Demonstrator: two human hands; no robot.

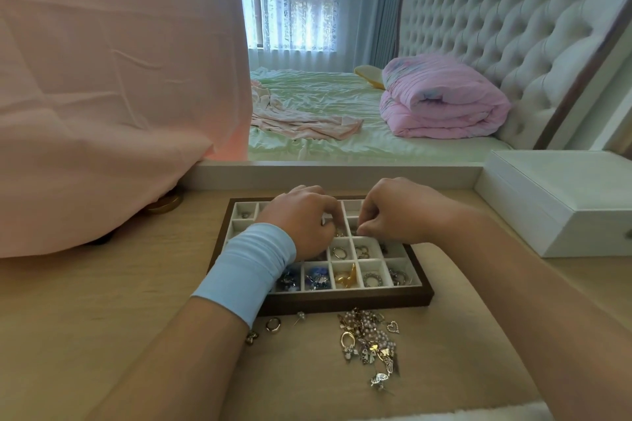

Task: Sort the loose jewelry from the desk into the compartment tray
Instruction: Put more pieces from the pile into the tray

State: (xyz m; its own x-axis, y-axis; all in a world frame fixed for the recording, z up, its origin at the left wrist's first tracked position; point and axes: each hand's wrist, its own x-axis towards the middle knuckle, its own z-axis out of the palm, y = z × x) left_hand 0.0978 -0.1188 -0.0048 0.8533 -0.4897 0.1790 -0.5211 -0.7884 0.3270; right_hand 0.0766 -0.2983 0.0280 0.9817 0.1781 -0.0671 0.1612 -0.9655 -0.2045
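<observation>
Fingers point(330, 215) of the left hand point(301, 219) and right hand point(393, 212) curl together over the middle of the compartment tray point(345, 301); whether they pinch anything I cannot tell. On the table point(102, 301), just before the tray, lie a tangled jewelry pile point(367, 342) and a loose ring point(273, 324).

The one camera sits on my head, looking forward and down over my forearms. My desk point(102, 301) and the compartment tray point(345, 299) lie close beneath it. The wide lens also takes in the bed point(325, 102) and window point(301, 10) well beyond. No second view shares this scene.
</observation>
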